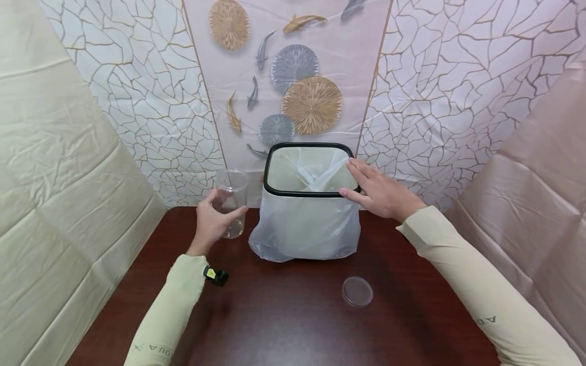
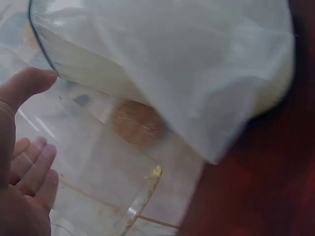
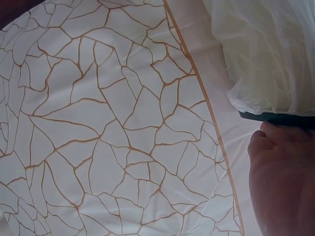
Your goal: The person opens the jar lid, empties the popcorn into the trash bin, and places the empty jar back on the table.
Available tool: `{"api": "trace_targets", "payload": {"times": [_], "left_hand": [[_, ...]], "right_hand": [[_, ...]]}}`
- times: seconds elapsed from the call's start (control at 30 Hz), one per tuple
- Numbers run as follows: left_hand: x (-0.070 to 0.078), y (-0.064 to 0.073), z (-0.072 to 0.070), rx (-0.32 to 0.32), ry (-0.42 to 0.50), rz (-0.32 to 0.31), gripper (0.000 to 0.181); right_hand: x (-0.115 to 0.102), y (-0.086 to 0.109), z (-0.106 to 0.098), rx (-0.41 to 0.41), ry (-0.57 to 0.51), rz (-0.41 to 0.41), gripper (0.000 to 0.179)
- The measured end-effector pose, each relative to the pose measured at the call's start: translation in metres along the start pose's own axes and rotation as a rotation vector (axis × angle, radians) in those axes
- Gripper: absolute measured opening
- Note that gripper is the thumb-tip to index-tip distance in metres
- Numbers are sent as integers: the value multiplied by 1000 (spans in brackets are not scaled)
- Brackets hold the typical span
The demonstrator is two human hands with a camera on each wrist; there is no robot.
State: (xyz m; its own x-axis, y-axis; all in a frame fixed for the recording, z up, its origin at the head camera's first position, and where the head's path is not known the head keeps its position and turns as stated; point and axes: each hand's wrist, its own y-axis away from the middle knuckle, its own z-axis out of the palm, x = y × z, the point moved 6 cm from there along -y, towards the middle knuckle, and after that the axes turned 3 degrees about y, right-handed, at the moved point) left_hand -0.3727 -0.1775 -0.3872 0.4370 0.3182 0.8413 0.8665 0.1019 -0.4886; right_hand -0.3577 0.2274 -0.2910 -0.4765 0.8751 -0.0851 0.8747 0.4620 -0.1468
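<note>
My left hand (image 1: 211, 221) grips a clear plastic cup (image 1: 237, 197) upright, left of a pale trash bin. In the left wrist view, the thumb and fingers lie on either side of the see-through cup (image 2: 106, 172). A black rim (image 1: 311, 194) runs round the top of the bin, and a translucent trash bag (image 1: 304, 231) lines it and hangs down outside. With fingers extended, my right hand (image 1: 384, 193) touches the rim's right side; in the right wrist view its fingertips are partly hidden. A round clear lid (image 1: 357, 292) lies on the table in front of the bin.
The dark red-brown table (image 1: 274, 315) ends against a patterned cloth backdrop (image 1: 155, 101) behind the bin. Beige cloth hangs on the left and right sides. A small black device (image 1: 217, 276) is strapped to the left wrist.
</note>
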Motion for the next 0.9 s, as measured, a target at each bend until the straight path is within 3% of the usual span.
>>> {"api": "trace_targets", "payload": {"times": [0.23,0.37,0.57,0.9], "left_hand": [[-46,27,13,10,70,-64,53],[-65,37,17,40,119,-99,52],[-77,47,22,58,145,-136,53],[-90,53,24,3,159,-144,56]], "right_hand": [[1,1,1,-16,-17,16,88],[1,0,1,-18,-19,15,88],[0,0,1,-19,-27,19,88],[-1,1,1,-27,-32,21,88]]}}
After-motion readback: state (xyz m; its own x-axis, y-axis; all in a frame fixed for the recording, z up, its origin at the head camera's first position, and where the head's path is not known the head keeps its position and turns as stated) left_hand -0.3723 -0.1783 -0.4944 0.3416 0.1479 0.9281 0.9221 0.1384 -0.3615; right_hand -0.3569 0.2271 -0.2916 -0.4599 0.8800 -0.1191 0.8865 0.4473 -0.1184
